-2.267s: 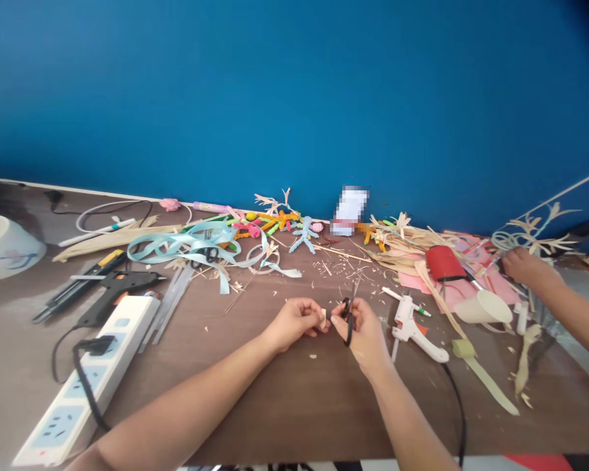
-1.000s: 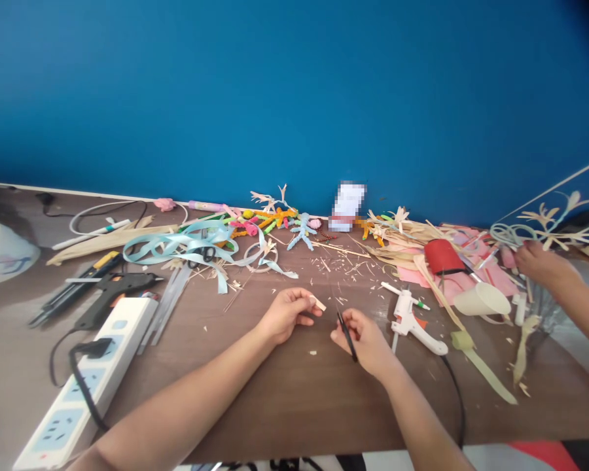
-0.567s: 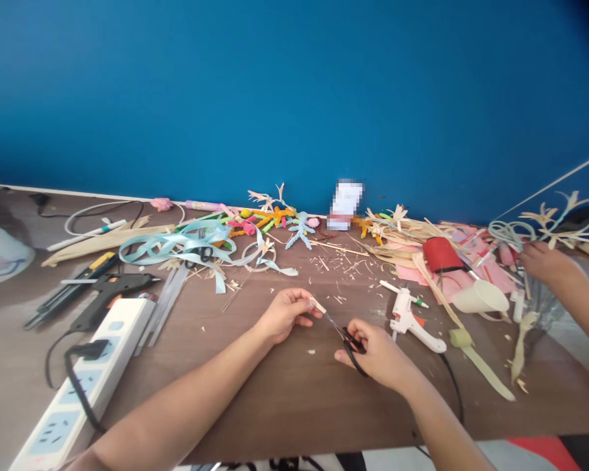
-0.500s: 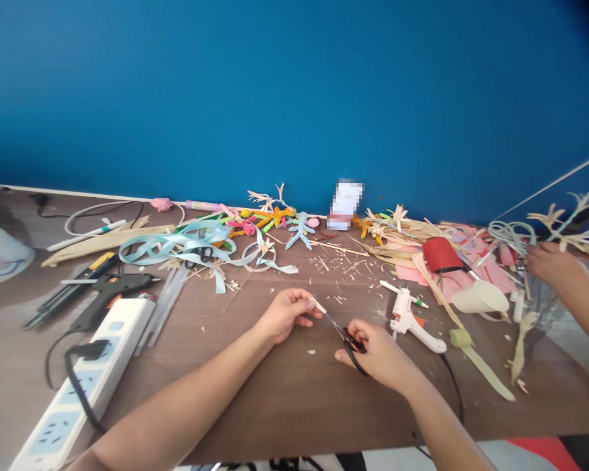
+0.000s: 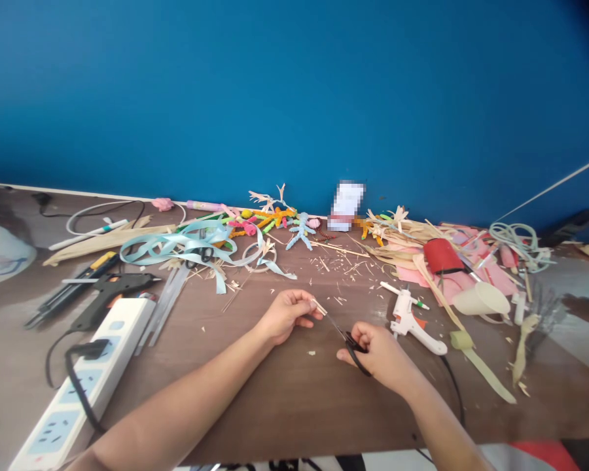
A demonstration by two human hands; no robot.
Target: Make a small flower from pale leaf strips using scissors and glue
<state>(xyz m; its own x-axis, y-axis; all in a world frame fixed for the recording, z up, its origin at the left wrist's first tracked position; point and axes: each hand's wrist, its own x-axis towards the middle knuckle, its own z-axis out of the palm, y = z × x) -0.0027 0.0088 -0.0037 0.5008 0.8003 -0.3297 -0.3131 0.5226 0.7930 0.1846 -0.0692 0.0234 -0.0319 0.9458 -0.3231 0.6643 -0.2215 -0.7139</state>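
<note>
Scissors (image 5: 350,341) with black handles sit in the right hand (image 5: 379,353), its grip closed round them, just left of the white glue gun (image 5: 411,320). Farther left of that gun, the left hand (image 5: 289,317) has its grip pinching a short pale strip (image 5: 320,307); the blades point at it, though I cannot tell whether they touch. Right of the gun, a pale green roll (image 5: 461,340) trails across the desk (image 5: 285,405).
</note>
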